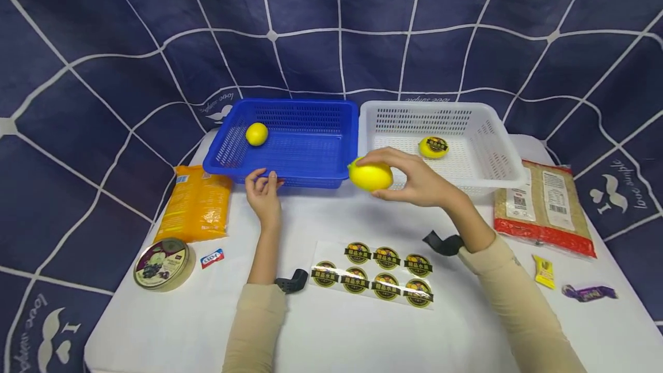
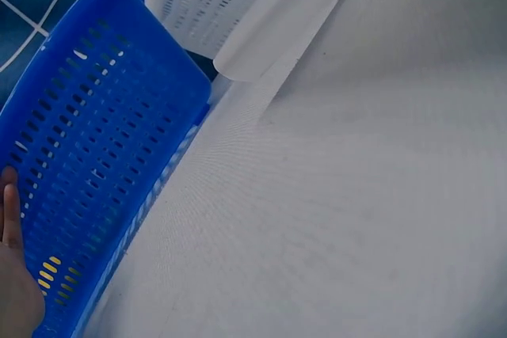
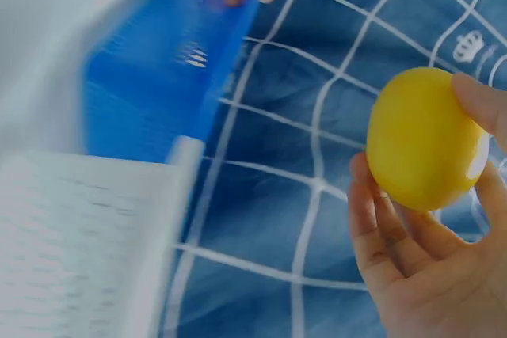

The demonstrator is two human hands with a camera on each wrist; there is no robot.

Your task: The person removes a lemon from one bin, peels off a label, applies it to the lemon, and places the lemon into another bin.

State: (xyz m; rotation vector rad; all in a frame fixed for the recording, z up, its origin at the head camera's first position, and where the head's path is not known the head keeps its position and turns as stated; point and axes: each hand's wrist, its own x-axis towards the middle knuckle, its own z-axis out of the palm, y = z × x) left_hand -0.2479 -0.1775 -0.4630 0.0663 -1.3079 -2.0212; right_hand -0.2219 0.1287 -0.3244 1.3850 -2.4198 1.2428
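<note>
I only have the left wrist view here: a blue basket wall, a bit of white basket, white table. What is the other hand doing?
Observer: The right hand holds a yellow lemon above the table, in front of where the two baskets meet.
Operator: Is there a sticker on that lemon?
Observer: None shows on it in the head or right wrist view; its far side is hidden.
Operator: Anything inside the baskets?
Observer: The blue basket has one plain lemon; the white basket has a lemon with a dark round sticker.
Operator: And my hand?
Observer: The left hand touches the blue basket's front rim.
</note>
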